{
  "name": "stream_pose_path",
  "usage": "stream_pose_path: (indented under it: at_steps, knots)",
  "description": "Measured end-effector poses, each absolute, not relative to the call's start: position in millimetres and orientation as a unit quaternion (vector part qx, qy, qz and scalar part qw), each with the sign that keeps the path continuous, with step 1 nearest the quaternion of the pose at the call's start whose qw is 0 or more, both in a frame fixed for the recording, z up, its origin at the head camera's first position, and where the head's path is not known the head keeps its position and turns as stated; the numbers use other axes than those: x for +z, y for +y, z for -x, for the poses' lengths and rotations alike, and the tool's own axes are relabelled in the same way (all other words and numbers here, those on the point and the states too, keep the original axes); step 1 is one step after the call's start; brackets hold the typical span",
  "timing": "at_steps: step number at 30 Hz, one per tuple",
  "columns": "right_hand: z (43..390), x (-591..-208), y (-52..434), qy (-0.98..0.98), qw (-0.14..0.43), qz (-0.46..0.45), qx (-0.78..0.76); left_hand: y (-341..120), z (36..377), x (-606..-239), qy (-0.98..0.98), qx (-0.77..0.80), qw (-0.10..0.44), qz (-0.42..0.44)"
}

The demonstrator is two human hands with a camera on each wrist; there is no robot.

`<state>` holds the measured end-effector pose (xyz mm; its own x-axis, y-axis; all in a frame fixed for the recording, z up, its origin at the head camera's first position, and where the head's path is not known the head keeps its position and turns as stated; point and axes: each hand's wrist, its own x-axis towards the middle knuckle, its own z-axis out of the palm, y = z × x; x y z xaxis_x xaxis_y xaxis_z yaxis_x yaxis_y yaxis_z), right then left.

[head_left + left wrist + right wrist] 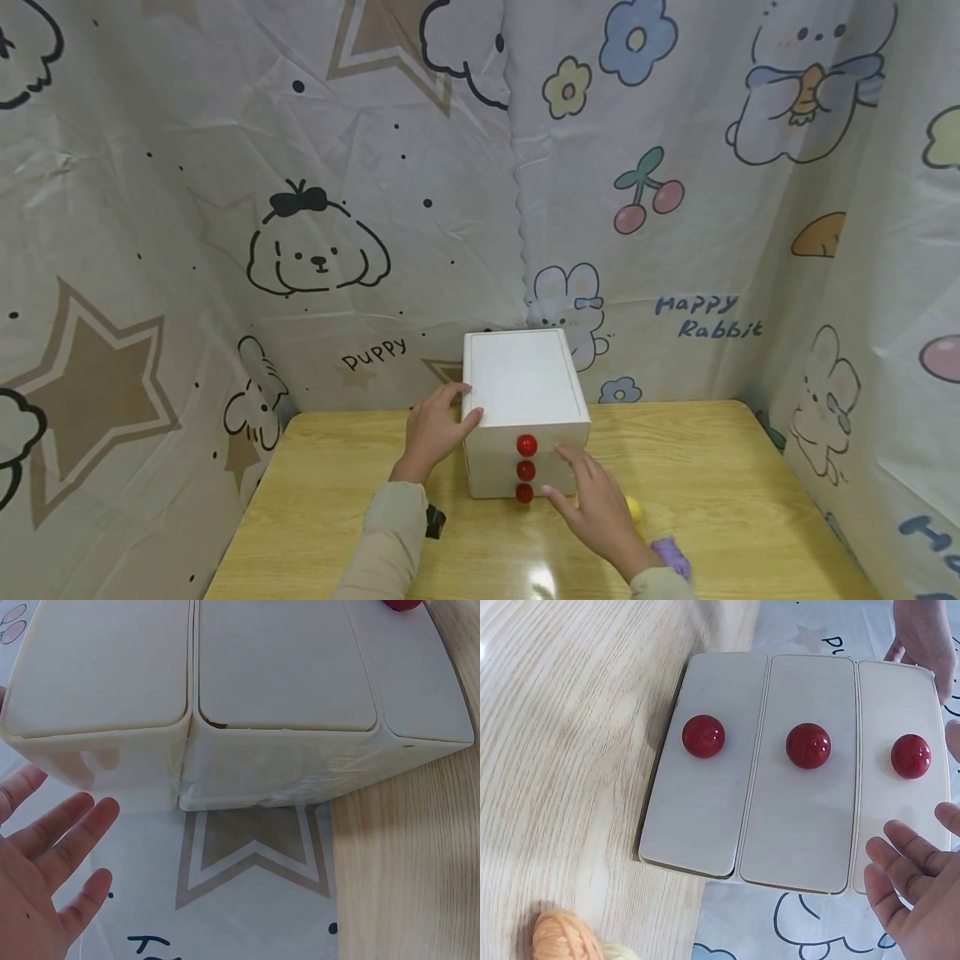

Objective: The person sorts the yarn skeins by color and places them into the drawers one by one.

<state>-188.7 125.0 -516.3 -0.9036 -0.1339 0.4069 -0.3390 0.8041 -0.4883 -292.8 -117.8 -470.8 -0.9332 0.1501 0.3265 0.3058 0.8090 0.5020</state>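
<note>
Head view: a white three-drawer mini chest (525, 408) stands at the back middle of the wooden table (750, 483), three red knobs stacked down its front. It is judged rigid moulded plastic, light, smooth-sided and liable to slide; the firmest holds look to be the side walls or a knob. The left hand (435, 429) rests on the chest's left top edge, fingers relaxed. The right hand (596, 504), fingers apart, is at the chest's lower right front, gripping nothing. A yellow thing (634, 508) by the right hand is half hidden.

Left wrist view: the chest's side wall (247, 697); left hand's fingers (71, 825) are spread, just off it.

Right wrist view: the top knob (910, 755), all drawers closed, contents hidden. An orange woolly thing (562, 937) is cut off.
</note>
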Motion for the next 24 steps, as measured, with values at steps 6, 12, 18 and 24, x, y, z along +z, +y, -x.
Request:
stream_pose_path:
  at_steps: [6, 12, 18, 24]
  knots:
    - [191, -518, 120, -0.928, 0.157, -0.112, 0.318, -119, 293, -474, -0.936, -0.302, 0.136, 0.122]
    - [193, -519, 113, -0.924, 0.130, -0.091, 0.347, -122, 292, -475, -0.932, -0.325, 0.115, 0.113]
    - [196, -519, 108, -0.922, 0.124, -0.082, 0.357, -127, 292, -476, -0.921, -0.364, 0.079, 0.114]
    - [200, -519, 106, -0.916, 0.126, -0.088, 0.370, -130, 296, -479, -0.909, -0.396, 0.056, 0.114]
